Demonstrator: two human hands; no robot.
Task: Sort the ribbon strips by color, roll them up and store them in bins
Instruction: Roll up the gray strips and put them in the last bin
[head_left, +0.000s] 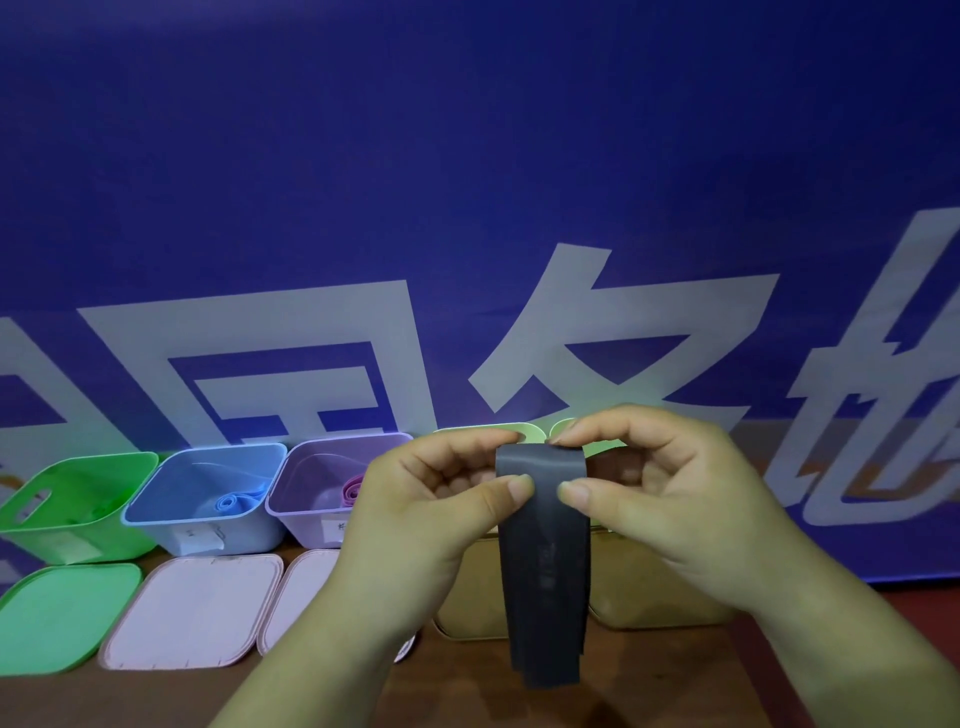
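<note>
Both hands, left (441, 499) and right (670, 493), pinch the dark grey ribbon strip's (545, 561) top, starting its roll; next, wind downward evenly.

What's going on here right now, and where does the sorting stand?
A person holds a dark grey ribbon strip up in front of the bins. The left hand and right hand both pinch its top end while the rest hangs loose, not yet rolled. A blue roll lies in the blue bin and a pink roll in the purple bin.
</note>
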